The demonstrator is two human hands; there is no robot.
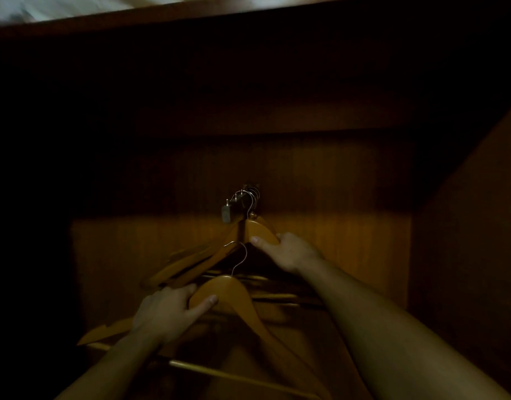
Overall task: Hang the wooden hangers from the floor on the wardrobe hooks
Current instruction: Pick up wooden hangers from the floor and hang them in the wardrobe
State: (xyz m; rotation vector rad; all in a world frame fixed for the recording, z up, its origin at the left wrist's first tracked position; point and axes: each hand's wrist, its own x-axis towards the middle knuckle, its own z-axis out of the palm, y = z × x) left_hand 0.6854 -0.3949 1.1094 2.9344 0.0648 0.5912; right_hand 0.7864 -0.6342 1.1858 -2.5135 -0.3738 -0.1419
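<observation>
Head view, and it's dim inside the wardrobe, lit mostly around the metal hook rail jutting from the wooden back panel. That rail is the landmark. Just below it, several hung hangers are bunched together, their wire hooks looped over its inner end, near the panel. The outer pegs, toward the camera, look free, which is likely why the next one is aimed there.

Right hand is just below and right of the rail, fingers curled over the shoulder of the front hung hanger, thumb pressed along its lower edge. My read: it's steadying the bunch so it doesn't swing or block the way.

Left hand sits well below the rail, closed around the left shoulder of the loose hanger, thumb on the front face. That hanger is tilted, its wire hook pointing up toward the rail but not on it yet, hanging in front of the hung bunch. Gripping near the neck gives control over the hook tip.

More wooden arms show below left of the rail; whether those are hung or resting, I cannot tell in this light.
</observation>
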